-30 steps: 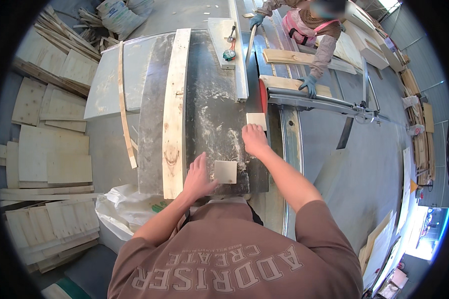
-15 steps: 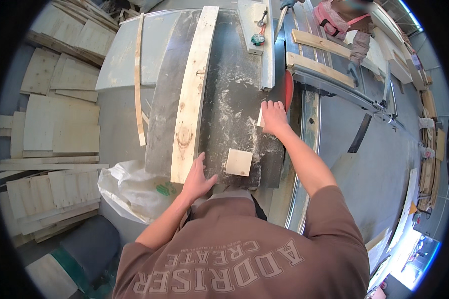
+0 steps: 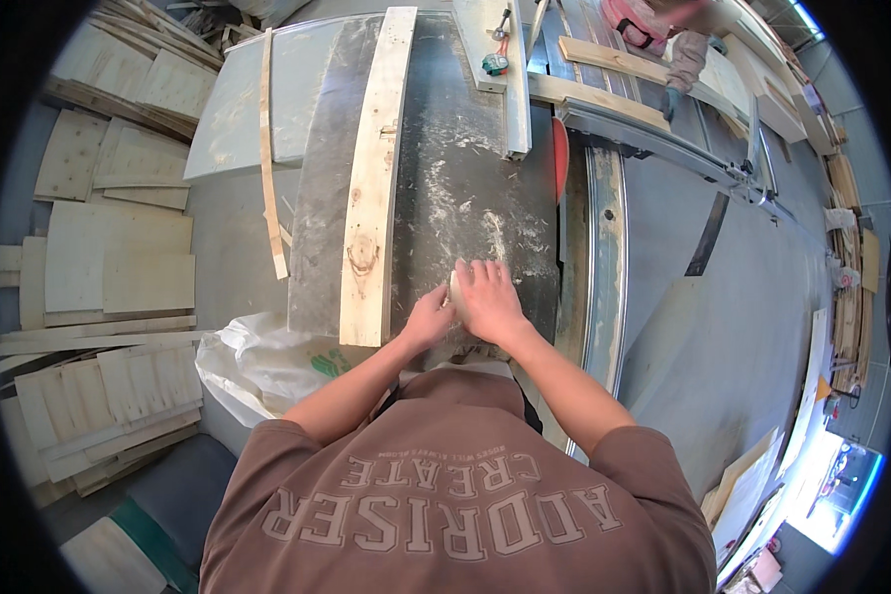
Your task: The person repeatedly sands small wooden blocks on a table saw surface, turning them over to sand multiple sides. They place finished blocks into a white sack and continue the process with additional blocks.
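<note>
your right hand (image 3: pixel 487 300) lies flat, fingers together, on a small block (image 3: pixel 457 288) your left hand (image 3: pixel 428 319) pinches, beside the plank (image 3: pixel 371 188) above a white bag (image 3: pixel 257 364).

Head camera looks steeply down, close over the saw table (image 3: pixel 465 168).

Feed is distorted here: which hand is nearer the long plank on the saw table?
Left. The left hand sits just right of the plank, near its closer end, touching a small wood block. The right hand lies farther right, over that block.
</note>
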Demonstrator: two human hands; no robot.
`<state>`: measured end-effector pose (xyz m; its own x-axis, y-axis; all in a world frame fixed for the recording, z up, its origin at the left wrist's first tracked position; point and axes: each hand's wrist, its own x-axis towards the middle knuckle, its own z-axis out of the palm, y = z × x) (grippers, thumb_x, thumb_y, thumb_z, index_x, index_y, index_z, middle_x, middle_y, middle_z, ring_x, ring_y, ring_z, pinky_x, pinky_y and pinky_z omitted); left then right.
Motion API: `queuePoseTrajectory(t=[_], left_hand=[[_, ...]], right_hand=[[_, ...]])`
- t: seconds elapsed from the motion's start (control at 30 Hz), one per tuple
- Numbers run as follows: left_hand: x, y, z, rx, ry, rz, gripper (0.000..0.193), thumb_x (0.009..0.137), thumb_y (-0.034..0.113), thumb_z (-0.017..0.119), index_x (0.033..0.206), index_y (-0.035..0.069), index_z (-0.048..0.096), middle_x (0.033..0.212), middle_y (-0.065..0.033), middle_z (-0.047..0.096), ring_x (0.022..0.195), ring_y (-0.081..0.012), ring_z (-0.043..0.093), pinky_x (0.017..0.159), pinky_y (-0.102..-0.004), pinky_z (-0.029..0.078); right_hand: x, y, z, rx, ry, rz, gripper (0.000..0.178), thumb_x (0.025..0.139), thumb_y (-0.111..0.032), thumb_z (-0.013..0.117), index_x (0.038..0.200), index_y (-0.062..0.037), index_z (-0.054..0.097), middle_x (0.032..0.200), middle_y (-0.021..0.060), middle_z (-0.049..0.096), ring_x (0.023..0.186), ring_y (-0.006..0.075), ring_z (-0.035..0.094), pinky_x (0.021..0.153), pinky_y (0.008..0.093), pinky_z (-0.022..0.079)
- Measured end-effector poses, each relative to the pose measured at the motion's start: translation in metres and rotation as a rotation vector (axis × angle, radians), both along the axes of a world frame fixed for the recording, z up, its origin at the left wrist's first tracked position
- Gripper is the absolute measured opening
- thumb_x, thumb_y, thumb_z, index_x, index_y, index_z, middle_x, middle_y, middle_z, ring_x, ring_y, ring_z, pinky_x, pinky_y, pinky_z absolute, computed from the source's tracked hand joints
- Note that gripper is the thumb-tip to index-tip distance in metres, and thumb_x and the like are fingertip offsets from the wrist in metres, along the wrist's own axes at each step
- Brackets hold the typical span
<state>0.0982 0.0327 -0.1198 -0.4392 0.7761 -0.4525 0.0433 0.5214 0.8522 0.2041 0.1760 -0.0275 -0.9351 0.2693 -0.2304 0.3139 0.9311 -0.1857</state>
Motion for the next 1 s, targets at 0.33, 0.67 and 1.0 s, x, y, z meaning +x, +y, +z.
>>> queuePoseTrajectory(t=[0.33,0.67,1.0], left_hand=[[0.020,0.015,-0.017,0.086,-0.341,0.030,0.074,0.091,0.001,0.059,0.159,-0.016,0.035,0.146,-0.0208,0.062,0.130,-0.0297,0.062,0.110,-0.0382,0.049],[0.019,0.010,0.020,-0.004,-0.122,0.059,0.060,0.087,0.002,0.070,0.147,-0.003,0.061,0.129,-0.0169,0.075,0.116,-0.0229,0.070,0.101,-0.0366,0.054],[0.016,0.001,-0.022,0.148,-0.234,0.136,0.043,0.098,-0.004,0.072,0.140,-0.005,0.066,0.123,-0.0089,0.078,0.107,-0.0128,0.071,0.091,-0.0315,0.057]], right_hand=[[0.058,-0.016,-0.096,-1.178,0.451,-1.002,0.062,0.109,-0.030,0.062,0.155,0.0067,0.041,0.147,0.0206,0.059,0.137,0.0273,0.055,0.118,0.0383,0.042],[0.057,-0.029,-0.099,-1.068,0.426,-0.852,0.049,0.110,-0.027,0.059,0.144,0.0062,0.047,0.138,0.0234,0.064,0.129,0.0291,0.063,0.108,0.0416,0.049],[0.066,-0.031,-0.134,-0.823,0.448,-0.780,0.067,0.105,-0.037,0.064,0.153,0.0049,0.046,0.147,0.0305,0.056,0.138,0.0436,0.056,0.117,0.0492,0.044]])
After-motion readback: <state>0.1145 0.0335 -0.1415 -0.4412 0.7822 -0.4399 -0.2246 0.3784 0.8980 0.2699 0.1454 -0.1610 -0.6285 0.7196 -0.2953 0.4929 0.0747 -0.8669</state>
